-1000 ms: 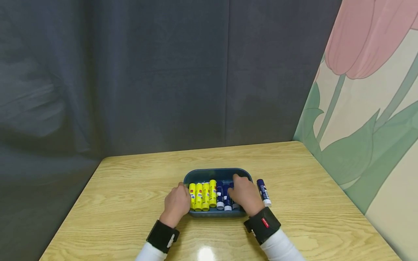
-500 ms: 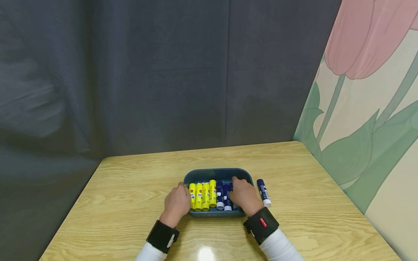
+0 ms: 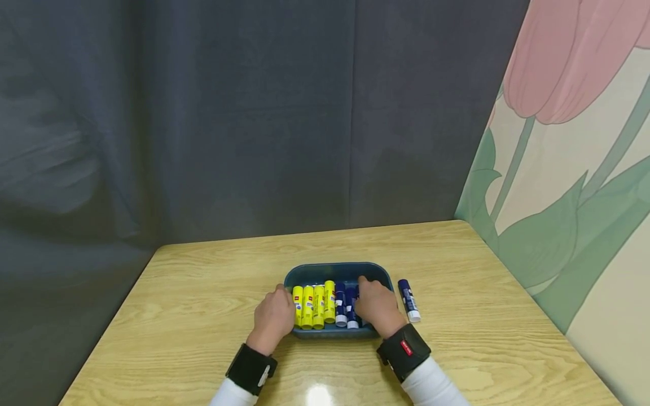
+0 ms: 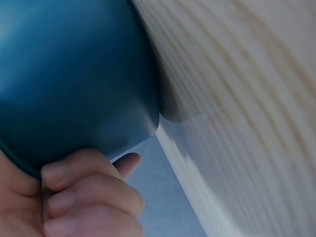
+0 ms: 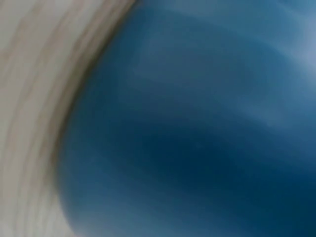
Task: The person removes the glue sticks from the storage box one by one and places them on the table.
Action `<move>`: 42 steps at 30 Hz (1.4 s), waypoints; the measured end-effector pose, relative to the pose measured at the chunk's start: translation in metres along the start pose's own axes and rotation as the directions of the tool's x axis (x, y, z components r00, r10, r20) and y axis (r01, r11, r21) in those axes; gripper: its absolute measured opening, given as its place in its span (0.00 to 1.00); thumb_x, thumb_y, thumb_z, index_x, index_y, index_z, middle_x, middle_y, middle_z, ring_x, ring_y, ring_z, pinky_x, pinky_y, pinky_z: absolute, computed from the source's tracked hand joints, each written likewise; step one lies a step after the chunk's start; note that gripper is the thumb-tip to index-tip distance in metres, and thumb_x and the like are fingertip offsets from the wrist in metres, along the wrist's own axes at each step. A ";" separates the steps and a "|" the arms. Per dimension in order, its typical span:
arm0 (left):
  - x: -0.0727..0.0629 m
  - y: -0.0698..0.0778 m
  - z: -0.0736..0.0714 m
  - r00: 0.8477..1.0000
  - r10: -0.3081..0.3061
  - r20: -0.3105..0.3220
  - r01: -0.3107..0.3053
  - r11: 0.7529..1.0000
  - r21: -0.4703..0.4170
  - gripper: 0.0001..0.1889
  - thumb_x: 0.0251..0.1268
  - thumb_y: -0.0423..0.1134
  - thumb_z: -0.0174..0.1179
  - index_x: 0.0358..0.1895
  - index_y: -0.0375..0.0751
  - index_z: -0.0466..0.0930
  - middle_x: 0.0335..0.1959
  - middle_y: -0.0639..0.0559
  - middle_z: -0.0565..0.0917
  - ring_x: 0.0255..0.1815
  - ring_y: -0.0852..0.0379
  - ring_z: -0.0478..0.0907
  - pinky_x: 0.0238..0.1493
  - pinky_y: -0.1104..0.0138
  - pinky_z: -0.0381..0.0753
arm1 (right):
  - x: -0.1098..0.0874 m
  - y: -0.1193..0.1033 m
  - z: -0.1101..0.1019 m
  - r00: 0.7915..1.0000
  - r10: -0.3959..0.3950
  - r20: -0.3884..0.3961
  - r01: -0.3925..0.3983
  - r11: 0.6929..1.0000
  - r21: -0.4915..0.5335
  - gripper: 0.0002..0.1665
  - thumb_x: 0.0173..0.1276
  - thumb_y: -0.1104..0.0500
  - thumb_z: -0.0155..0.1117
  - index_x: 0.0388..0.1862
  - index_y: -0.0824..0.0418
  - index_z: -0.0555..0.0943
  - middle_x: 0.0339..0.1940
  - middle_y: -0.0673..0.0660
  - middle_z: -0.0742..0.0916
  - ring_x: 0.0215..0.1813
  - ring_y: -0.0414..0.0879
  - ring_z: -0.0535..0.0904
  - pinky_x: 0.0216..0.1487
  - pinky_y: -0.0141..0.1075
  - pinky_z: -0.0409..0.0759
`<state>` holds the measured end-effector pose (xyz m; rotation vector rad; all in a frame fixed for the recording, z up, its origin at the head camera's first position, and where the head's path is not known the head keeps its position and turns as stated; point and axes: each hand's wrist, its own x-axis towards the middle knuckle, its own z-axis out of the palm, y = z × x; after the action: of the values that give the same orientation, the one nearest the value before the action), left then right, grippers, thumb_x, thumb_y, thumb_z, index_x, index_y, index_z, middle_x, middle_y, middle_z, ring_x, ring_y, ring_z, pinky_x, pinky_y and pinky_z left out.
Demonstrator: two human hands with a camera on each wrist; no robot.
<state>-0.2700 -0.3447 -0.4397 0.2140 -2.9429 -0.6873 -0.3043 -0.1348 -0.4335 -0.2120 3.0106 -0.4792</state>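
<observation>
A dark blue plastic bin stands on the table. Lying side by side in it are several yellow glue sticks and, to their right, blue glue sticks with white ends. My left hand grips the bin's left end; the left wrist view shows its curled fingers at the rim. My right hand reaches into the bin's right end and holds the rightmost blue glue stick, which is mostly hidden under the fingers. The right wrist view shows only the bin's outer wall.
One more blue glue stick lies on the wooden table, just right of the bin. A dark curtain hangs behind the table, and a wall with a painted tulip rises along the right side.
My right hand has shifted slightly left inside the bin, covering more of the rightmost blue glue stick there. The left hand stays at the bin's left end.
</observation>
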 end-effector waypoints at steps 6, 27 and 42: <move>0.000 -0.001 0.001 1.000 -0.007 0.010 0.007 1.000 0.005 0.17 0.66 0.41 0.35 0.39 0.31 0.69 0.13 0.50 0.67 0.11 0.57 0.65 0.10 0.66 0.62 | -0.001 0.000 0.000 1.000 -0.013 -0.011 0.013 1.000 -0.009 0.29 0.51 0.59 0.60 0.54 0.63 0.69 0.34 0.62 0.79 0.21 0.47 0.72 0.16 0.40 0.68; 0.000 0.000 0.001 1.000 -0.011 0.000 0.011 1.000 0.011 0.18 0.66 0.42 0.35 0.40 0.30 0.69 0.13 0.50 0.67 0.10 0.57 0.65 0.10 0.66 0.62 | 0.001 0.001 0.002 1.000 -0.004 0.010 0.004 1.000 0.005 0.31 0.51 0.59 0.60 0.57 0.62 0.67 0.39 0.63 0.79 0.23 0.48 0.72 0.19 0.42 0.70; 0.001 -0.001 0.000 1.000 0.016 -0.011 -0.016 1.000 0.001 0.18 0.66 0.41 0.34 0.39 0.29 0.70 0.13 0.49 0.67 0.10 0.57 0.64 0.10 0.66 0.61 | 0.000 0.002 0.000 1.000 -0.027 -0.006 0.027 1.000 0.011 0.30 0.50 0.60 0.59 0.55 0.63 0.69 0.40 0.63 0.79 0.23 0.46 0.71 0.18 0.39 0.69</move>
<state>-0.2705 -0.3461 -0.4403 0.1937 -2.9312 -0.6802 -0.3047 -0.1328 -0.4345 -0.2514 3.0137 -0.4992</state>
